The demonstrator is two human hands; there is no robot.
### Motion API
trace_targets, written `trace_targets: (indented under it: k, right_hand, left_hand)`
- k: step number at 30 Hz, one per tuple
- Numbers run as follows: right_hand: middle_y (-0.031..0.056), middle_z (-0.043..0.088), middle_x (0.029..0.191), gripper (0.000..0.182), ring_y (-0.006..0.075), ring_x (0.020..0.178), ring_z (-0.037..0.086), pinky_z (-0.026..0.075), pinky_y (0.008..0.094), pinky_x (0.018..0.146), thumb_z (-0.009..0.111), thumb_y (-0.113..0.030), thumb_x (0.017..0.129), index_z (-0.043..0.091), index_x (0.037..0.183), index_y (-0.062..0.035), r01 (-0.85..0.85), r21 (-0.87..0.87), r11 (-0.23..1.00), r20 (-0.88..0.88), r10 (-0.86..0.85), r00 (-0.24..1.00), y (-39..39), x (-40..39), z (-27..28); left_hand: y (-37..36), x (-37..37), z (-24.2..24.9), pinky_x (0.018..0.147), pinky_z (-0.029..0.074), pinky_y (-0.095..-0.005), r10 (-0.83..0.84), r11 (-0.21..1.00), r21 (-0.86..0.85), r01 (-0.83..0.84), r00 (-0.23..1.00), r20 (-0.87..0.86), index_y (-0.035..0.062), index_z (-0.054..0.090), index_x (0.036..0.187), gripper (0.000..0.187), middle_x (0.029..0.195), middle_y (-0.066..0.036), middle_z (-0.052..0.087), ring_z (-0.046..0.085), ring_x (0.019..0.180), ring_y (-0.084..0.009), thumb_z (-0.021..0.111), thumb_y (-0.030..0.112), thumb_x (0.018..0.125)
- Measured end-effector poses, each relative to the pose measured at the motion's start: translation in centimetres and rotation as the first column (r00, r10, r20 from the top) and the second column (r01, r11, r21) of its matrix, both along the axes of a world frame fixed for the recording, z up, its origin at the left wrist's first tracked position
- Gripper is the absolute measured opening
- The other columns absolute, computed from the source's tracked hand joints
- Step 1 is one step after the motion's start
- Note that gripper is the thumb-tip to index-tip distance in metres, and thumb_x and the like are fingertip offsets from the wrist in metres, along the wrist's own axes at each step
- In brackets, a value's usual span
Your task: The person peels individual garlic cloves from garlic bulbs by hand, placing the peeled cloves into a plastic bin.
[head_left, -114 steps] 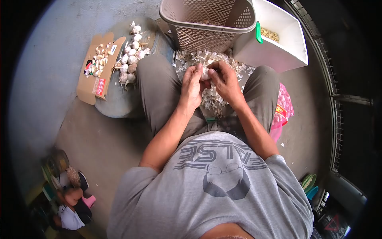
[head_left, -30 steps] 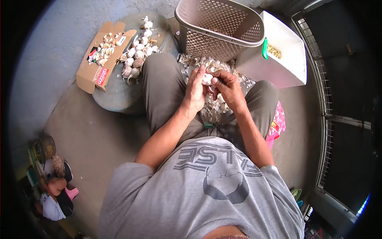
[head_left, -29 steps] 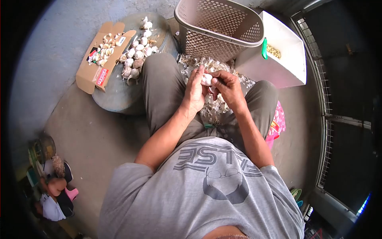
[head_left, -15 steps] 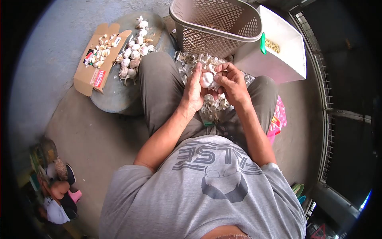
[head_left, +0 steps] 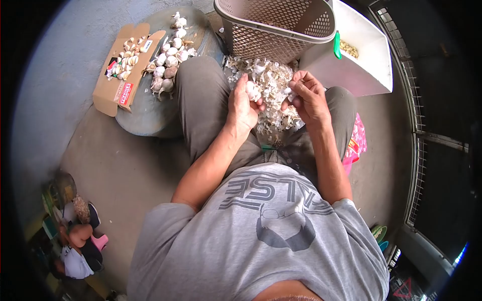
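Note:
My left hand (head_left: 242, 108) is closed round a garlic bulb (head_left: 252, 91), holding it above my lap. Apart from it, on the right, my right hand (head_left: 310, 98) pinches a small white piece of garlic skin (head_left: 288, 92) between thumb and fingers. Beneath and between both hands lies a heap of papery garlic peelings (head_left: 273, 83). Whole garlic bulbs (head_left: 171, 61) are piled on a round stool-like surface (head_left: 150, 118) to my left. A cut-open cardboard box (head_left: 106, 98) beside them bears several loose garlic cloves (head_left: 131, 60).
A brown perforated plastic basket (head_left: 261, 40) stands ahead of me. To its right is a white box (head_left: 346, 75) with peeled cloves (head_left: 349, 49) inside and a green-handled item (head_left: 337, 46) on its rim. A pink bag (head_left: 357, 140) lies by my right knee; footwear (head_left: 83, 251) is at lower left.
My hands have moved apart. The bulb stays in my left hand, while my right hand has drawn away to the right with a small white piece. The camera view has shifted slightly.

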State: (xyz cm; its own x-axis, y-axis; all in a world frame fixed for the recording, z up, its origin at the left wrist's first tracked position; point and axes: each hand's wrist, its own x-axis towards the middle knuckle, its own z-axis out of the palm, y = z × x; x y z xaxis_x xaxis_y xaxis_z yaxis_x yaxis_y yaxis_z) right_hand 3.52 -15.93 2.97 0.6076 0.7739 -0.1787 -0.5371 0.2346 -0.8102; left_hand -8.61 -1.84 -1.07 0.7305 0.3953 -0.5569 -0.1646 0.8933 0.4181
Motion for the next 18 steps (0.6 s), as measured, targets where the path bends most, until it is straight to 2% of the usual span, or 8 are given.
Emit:
trace_targets:
  k: [2,3,4,5,7,11,12,18]
  right_hand:
    - [0.0131,0.062,0.090,0.014,0.0252,0.074,0.066,0.057,0.0374,0.066,0.064,-0.002,0.094,0.060,0.107,0.0031,0.219,-0.289,0.932,0.716,0.059,0.696,0.2,0.7,-0.2]
    - [0.0138,0.061,0.092,0.017,0.0279,0.081,0.067,0.056,0.0381,0.072,0.064,-0.003,0.095,0.062,0.110,0.0040,0.392,-0.342,0.854,0.908,0.192,0.372,0.1,0.8,-0.1]
    - [0.0159,0.060,0.099,0.022,0.0340,0.093,0.064,0.050,0.0379,0.082,0.064,-0.005,0.095,0.064,0.116,0.0034,0.422,-0.365,0.830,0.920,0.253,0.300,0.1,0.9,-0.1]
    - [0.0121,0.066,0.098,0.024,0.0201,0.086,0.064,0.051,0.0346,0.074,0.061,-0.013,0.101,0.063,0.120,0.0030,0.364,-0.327,0.872,0.928,0.224,0.297,-0.1,0.7,0.0]
    - [0.0122,0.068,0.097,0.028,0.0176,0.079,0.064,0.051,0.0339,0.069,0.064,-0.017,0.100,0.063,0.121,0.0024,0.162,-0.576,0.801,0.598,0.278,0.751,0.5,-1.6,2.4]
    - [0.0124,0.070,0.079,0.022,0.0185,0.070,0.068,0.052,0.0361,0.062,0.070,-0.015,0.095,0.061,0.106,0.0028,0.183,-0.593,0.784,0.720,0.414,0.558,1.4,-3.8,1.3]
    - [0.0227,0.070,0.079,0.020,0.0337,0.070,0.073,0.054,0.0404,0.061,0.069,-0.012,0.094,0.057,0.094,0.0037,0.155,-0.572,0.806,0.704,0.384,0.598,1.8,-4.0,2.0]
    - [0.0225,0.066,0.076,0.009,0.0325,0.072,0.069,0.051,0.0434,0.065,0.063,-0.004,0.094,0.057,0.093,0.0032,0.299,-0.426,0.854,0.820,0.225,0.527,2.0,-2.1,0.6]
  left_hand:
    - [-0.3,0.1,-1.1,0.051,0.041,-0.0356,-0.037,0.997,0.077,0.029,0.995,0.096,0.0166,0.056,0.085,0.035,0.067,0.000,0.053,0.051,0.056,-0.0184,0.056,0.047,0.101]
    - [-0.6,0.1,-0.7,0.052,0.041,-0.0354,-0.068,0.995,0.080,0.063,0.995,0.067,0.0165,0.056,0.086,0.036,0.068,0.000,0.054,0.051,0.056,-0.0182,0.056,0.048,0.101]
    - [-0.8,0.4,-0.3,0.052,0.041,-0.0351,-0.097,0.992,0.085,0.093,0.994,0.043,0.0164,0.056,0.086,0.036,0.068,0.000,0.054,0.052,0.057,-0.0180,0.056,0.050,0.101]
    - [-1.0,0.6,0.2,0.052,0.041,-0.0349,-0.123,0.989,0.090,0.122,0.992,0.016,0.0164,0.057,0.087,0.037,0.069,0.000,0.054,0.052,0.057,-0.0178,0.056,0.051,0.101]
    - [-1.2,0.5,0.4,0.052,0.042,-0.0326,-0.148,0.982,0.120,0.145,0.989,0.018,0.0149,0.060,0.094,0.036,0.071,0.001,0.057,0.055,0.059,-0.0155,0.057,0.050,0.101]
    - [-1.3,0.4,-0.3,0.049,0.040,-0.0306,-0.209,0.965,0.171,0.200,0.977,0.035,0.0133,0.064,0.094,0.039,0.071,0.001,0.060,0.052,0.053,-0.0135,0.057,0.052,0.100]
    - [-1.3,0.2,-0.3,0.048,0.039,-0.0310,-0.223,0.962,0.167,0.218,0.975,0.015,0.0134,0.064,0.092,0.040,0.070,0.001,0.060,0.051,0.051,-0.0135,0.057,0.052,0.099]
    - [-1.1,0.0,0.2,0.045,0.040,-0.0330,-0.216,0.962,0.166,0.216,0.976,-0.016,0.0127,0.062,0.089,0.040,0.071,0.000,0.058,0.044,0.043,-0.0147,0.059,0.052,0.098]
